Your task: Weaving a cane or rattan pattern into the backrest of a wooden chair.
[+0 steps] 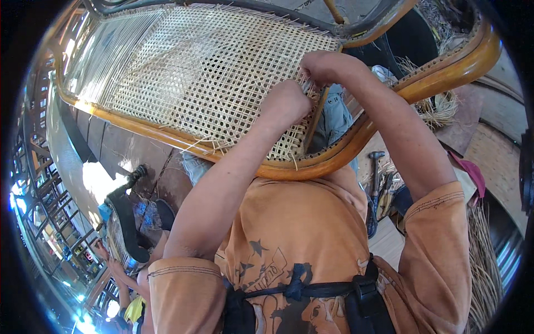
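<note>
A woven cane panel (189, 67) with an open lattice of holes spans a curved, varnished wooden frame (322, 167) that lies across my lap. At the panel's right edge my left hand (286, 102) is closed, knuckles up, resting on the weave. Just beyond it, my right hand (322, 67) bends inward with its fingers curled at the same edge. The two hands nearly meet over a small pale piece, perhaps a cane strand, too hidden to make out. Loose strand ends stick out along the panel's far and near edges.
A hammer (376, 161) lies on the floor to my right, near other hand tools. Cane shavings (439, 111) are heaped beyond the frame, and a bundle of long strands (485, 261) lies at the lower right. Another person's arms (119, 273) show at the lower left.
</note>
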The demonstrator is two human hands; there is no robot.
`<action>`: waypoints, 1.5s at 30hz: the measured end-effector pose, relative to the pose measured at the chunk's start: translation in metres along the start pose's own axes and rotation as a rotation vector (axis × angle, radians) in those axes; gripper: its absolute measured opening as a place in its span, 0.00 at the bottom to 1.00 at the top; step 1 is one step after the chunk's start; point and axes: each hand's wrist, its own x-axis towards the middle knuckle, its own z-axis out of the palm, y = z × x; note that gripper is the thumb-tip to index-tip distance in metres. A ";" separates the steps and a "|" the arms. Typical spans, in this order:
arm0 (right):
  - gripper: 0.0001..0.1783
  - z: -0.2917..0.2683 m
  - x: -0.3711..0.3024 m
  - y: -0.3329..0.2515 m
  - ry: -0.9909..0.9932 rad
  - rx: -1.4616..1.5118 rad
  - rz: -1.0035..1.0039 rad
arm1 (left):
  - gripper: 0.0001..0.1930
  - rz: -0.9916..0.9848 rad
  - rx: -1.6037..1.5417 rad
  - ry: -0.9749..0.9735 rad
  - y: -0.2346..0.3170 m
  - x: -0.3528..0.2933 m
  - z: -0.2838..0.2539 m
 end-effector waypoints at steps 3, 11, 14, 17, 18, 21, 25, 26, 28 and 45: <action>0.12 -0.002 -0.007 -0.001 0.127 -0.097 -0.149 | 0.13 0.121 0.257 -0.015 -0.020 -0.017 -0.020; 0.12 0.007 -0.031 -0.037 -0.054 0.687 -0.532 | 0.12 0.317 0.278 0.264 -0.057 -0.057 -0.072; 0.13 0.001 -0.026 -0.026 0.099 0.408 -0.406 | 0.13 0.219 -0.100 -0.081 -0.049 -0.041 -0.063; 0.10 0.005 -0.023 -0.008 0.210 0.242 -0.326 | 0.12 0.030 -0.168 -0.366 -0.024 -0.025 -0.050; 0.09 0.004 -0.022 -0.006 0.204 0.158 -0.250 | 0.12 0.031 -0.164 -0.367 -0.024 -0.019 -0.048; 0.08 0.005 -0.026 -0.001 0.223 0.086 -0.188 | 0.10 0.065 0.016 -0.463 -0.022 -0.009 -0.043; 0.08 0.005 -0.025 0.000 0.241 0.008 -0.138 | 0.09 -0.136 -0.160 -0.527 0.001 -0.016 -0.048; 0.08 0.005 -0.025 0.001 0.242 0.014 -0.137 | 0.09 -0.113 -0.076 -0.565 0.002 -0.011 -0.048; 0.08 0.004 -0.024 0.001 0.290 -0.035 -0.143 | 0.09 -0.093 0.006 -0.604 0.002 -0.003 -0.046; 0.10 0.010 -0.010 -0.006 0.225 -0.124 -0.092 | 0.10 0.355 0.806 -0.418 0.016 -0.001 -0.017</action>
